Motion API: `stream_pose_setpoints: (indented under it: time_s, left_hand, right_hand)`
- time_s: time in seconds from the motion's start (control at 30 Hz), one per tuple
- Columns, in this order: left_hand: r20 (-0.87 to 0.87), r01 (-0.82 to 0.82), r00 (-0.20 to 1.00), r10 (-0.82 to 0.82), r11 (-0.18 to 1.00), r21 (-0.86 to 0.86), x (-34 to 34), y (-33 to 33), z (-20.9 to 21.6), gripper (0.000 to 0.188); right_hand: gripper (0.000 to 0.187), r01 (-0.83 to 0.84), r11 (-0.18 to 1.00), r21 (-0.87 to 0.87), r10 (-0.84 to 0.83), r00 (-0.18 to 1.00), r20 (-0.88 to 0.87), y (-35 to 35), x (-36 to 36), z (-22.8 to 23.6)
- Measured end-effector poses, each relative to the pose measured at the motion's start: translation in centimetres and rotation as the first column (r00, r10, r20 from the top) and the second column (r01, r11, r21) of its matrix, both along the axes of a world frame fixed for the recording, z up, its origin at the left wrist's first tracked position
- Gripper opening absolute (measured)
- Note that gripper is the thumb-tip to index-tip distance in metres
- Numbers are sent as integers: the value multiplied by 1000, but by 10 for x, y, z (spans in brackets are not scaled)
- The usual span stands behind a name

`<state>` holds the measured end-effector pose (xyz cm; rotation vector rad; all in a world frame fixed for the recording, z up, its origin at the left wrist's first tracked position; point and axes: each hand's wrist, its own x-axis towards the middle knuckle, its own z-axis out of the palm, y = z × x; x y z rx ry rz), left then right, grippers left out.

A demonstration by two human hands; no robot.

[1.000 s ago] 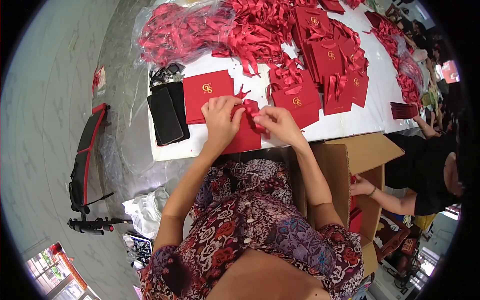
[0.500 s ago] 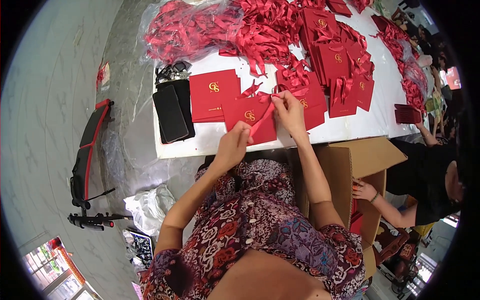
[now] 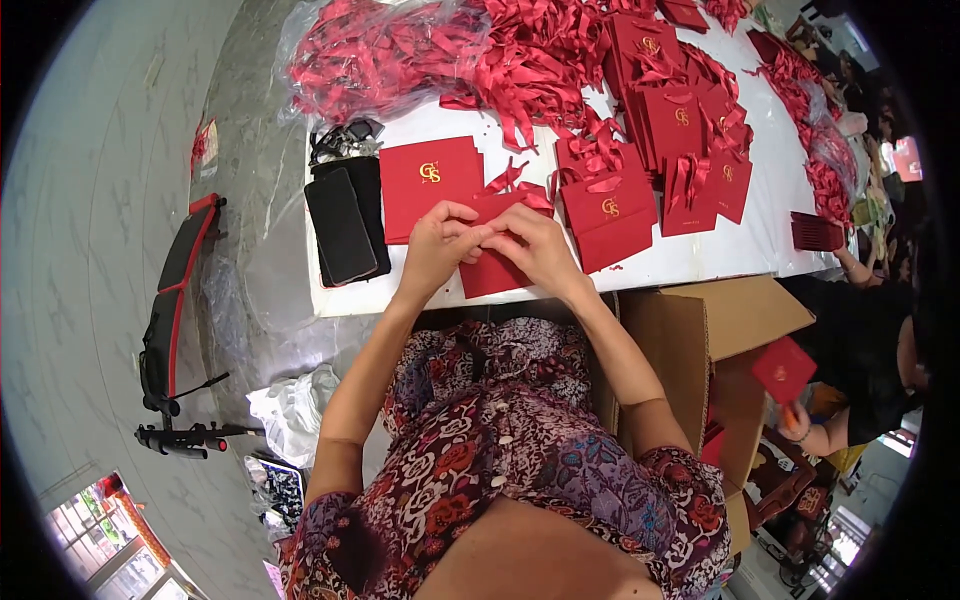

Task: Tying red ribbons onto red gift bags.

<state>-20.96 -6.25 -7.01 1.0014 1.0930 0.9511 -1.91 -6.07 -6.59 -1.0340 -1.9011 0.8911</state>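
Observation:
My left hand [image 3: 438, 248] and my right hand [image 3: 535, 248] meet at the fingertips over a small red paper bag [image 3: 497, 278] at the table's front edge. Both are closed in a pinch on a red ribbon, which the fingers now mostly hide. Left of them lies a stack of flat red bags [image 3: 415, 175] with a gold emblem. To the right, more red bags [image 3: 608, 215] overlap, with loops of ribbon [image 3: 597, 158] on top.
A phone [image 3: 340, 228] lies on a black pouch beside keys [image 3: 345, 140]. Heaped red ribbons [image 3: 400, 60] in clear plastic fill the back of the white table. Bags with ribbons [image 3: 680, 120] stand at the right. A co-worker's hand [image 3: 795, 422] holds a red bag near an open cardboard box [image 3: 665, 350].
My hands have come together; the ribbon stretched between them is now mostly covered by fingers. The co-worker's hand has left the box edge and holds up a red bag.

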Motion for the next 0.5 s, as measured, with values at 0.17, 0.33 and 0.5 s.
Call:
stream_pose_setpoints:
  time_s: [0.17,0.33,0.5]
  left_hand:
    - [-584,70,775,239,887,456,-1,4,6,31]
    - [-717,246,602,351,772,585,-2,3,-9,47]
    - [-689,222,618,378,757,614,10,1,-8,37]
  right_hand:
    - [12,150,988,-27,-148,986,72,4,-4,-7]
    - [13,261,965,18,-262,960,104,9,-15,-21]
    - [15,296,955,16,-296,947,125,6,-20,-28]
